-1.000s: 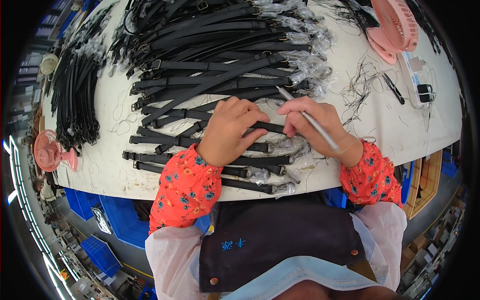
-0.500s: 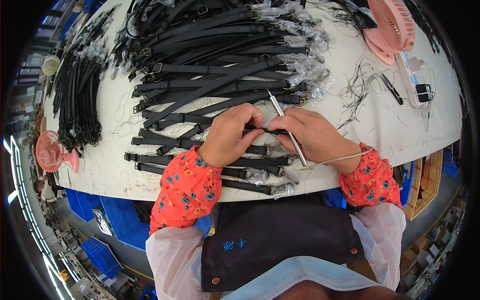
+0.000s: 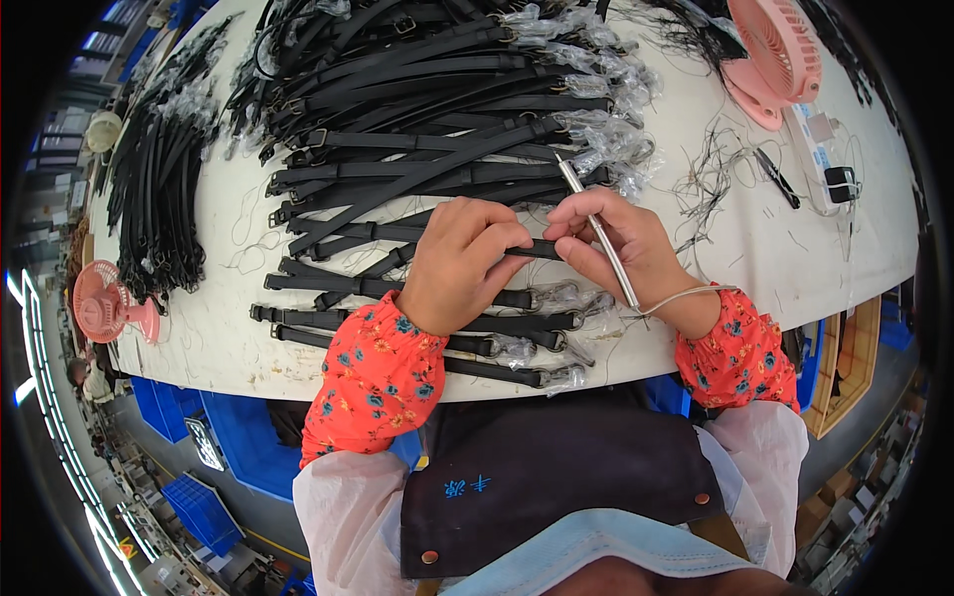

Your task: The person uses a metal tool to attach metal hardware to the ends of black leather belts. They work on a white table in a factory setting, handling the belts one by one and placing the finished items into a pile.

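Note:
A short stretch of black strap runs between my two hands above the pile. My left hand is closed, pinching the strap between thumb and fingers. My right hand has its thumb and fingertips at the strap's other end. Across those right fingers lies a slim silver pen-shaped tool with a pale cord at its lower end. Its thin tip points up and away, toward plastic-wrapped strap ends. Beneath and beyond my hands lie many black buckled straps, with clear plastic wrap around their right ends.
Another bundle of black straps lies at the left. Pink fans stand at the far right and left edge. Loose black threads, a black pen-like tool and a white power strip lie at the right. Blue crates stand below.
My right hand has turned and its fingers have opened out somewhat, tilting the silver tool and shifting its tip right and upward. More of the strap now shows between my hands.

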Demonstrator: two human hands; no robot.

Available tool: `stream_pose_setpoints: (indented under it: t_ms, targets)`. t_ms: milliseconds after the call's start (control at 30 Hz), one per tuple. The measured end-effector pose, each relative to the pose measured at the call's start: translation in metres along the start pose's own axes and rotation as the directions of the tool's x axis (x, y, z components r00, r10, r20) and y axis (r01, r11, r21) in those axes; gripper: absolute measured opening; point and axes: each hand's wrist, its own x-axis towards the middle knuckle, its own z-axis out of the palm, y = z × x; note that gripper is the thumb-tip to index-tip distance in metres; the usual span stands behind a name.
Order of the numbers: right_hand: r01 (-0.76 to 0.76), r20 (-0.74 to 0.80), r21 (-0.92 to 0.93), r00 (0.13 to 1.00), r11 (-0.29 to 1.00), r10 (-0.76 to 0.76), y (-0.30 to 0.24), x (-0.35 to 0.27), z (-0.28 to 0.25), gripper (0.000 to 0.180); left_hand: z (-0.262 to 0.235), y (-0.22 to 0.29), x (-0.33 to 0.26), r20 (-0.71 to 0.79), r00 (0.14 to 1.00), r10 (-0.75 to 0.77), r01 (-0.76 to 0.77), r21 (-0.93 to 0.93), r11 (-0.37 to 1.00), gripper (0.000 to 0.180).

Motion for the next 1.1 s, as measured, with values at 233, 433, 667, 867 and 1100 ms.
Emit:
stream_pose_setpoints:
  t_ms: [233,433,667,867,1100]
  targets:
    - [0.135,0.022,-0.192,0.991,0.972,-0.134,-0.007,0.001,0.0,0.024,0.002,0.008,0.0,-0.051,0.997,0.052,-0.046,0.103,0.994,0.031]
    - [0.091,0.009,-0.12,0.996,0.989,-0.09,-0.004,-0.002,0.002,0.024,0.001,0.012,0.001,-0.033,0.997,0.068,-0.064,0.12,0.991,0.029]
    - [0.138,0.012,-0.169,0.99,0.976,-0.138,-0.007,-0.001,0.002,0.023,0.004,0.01,0.0,0.044,0.999,0.032,-0.037,0.099,0.994,0.029]
    - [0.067,-0.025,-0.122,0.997,0.99,-0.07,-0.005,0.0,0.0,0.022,-0.004,0.0,-0.001,0.069,0.988,-0.141,0.151,-0.163,0.975,0.023]
    - [0.008,-0.058,-0.045,0.998,0.999,-0.01,0.0,0.001,0.0,0.023,-0.007,0.0,0.0,0.119,0.957,-0.263,0.287,-0.307,0.907,0.017]
